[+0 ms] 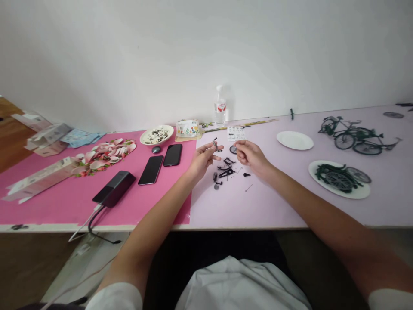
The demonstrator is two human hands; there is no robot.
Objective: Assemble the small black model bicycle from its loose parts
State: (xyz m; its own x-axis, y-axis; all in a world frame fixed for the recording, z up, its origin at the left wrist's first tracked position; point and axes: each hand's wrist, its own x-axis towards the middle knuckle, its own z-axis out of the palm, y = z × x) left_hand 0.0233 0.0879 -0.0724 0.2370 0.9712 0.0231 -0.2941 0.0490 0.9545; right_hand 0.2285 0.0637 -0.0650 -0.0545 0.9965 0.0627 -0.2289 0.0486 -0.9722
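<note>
While the left hand (pixel 202 158) pinches a small dark part (pixel 215 144) between thumb and finger, the right hand (pixel 251 156) sits just beside it with its fingers curled and the tips close together. I cannot tell if the right hand holds a tiny bit or nothing. The small dark part is up in the air above the pale purple table (pixel 274 202), between the two hands. Its long way goes mostly up and down, with the top leaning a little to the left; it is too small to see which end is which. I think the work is only at the start for this one, because a pile of loose black parts (pixel 224 172) lies on the table under the hands, not joined to anything. On the right, two green toy bicycles (pixel 358 137) stand whole, so those look done. A plate of green bicycle parts (pixel 338 178) near them looks not put together yet.
</note>
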